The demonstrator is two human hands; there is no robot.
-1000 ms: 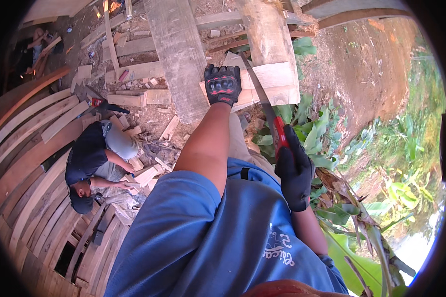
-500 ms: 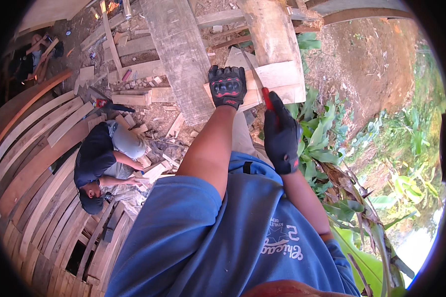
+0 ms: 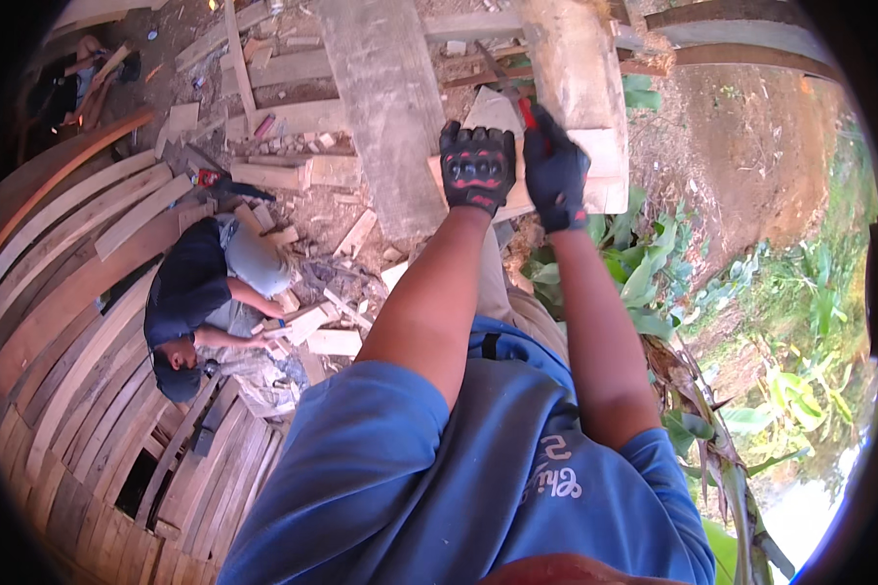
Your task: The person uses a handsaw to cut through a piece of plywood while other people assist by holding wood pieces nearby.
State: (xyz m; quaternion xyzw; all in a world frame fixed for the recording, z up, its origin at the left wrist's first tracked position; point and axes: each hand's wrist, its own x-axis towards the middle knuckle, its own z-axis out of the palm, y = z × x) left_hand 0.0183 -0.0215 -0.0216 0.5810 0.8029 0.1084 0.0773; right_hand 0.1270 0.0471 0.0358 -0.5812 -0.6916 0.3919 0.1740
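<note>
My right hand (image 3: 556,171), in a black glove, is closed around the red handle of a handsaw (image 3: 528,112). Its thin blade points away from me, just left of a pale upright plank (image 3: 571,73). A short light board (image 3: 603,161) lies crosswise over the near ends of that plank and a wide grey plank (image 3: 385,117). On the board's left part presses my left hand (image 3: 477,168), gloved in black with red trim, its fingers bent over the wood. Both hands are side by side; they hide part of the board and where the blade meets it.
A person (image 3: 190,302) in a dark shirt and cap crouches at the left, handling small wood pieces. Stacked boards (image 3: 63,331) curve along the left side. Wood offcuts (image 3: 332,171) litter the ground. Green leafy plants (image 3: 644,263) grow at the right. Another person (image 3: 83,83) shows far left.
My right hand has pushed forward with the saw, from nearer my body up beside my left hand. The left hand keeps its place on the board, while the whole view has shifted slightly.
</note>
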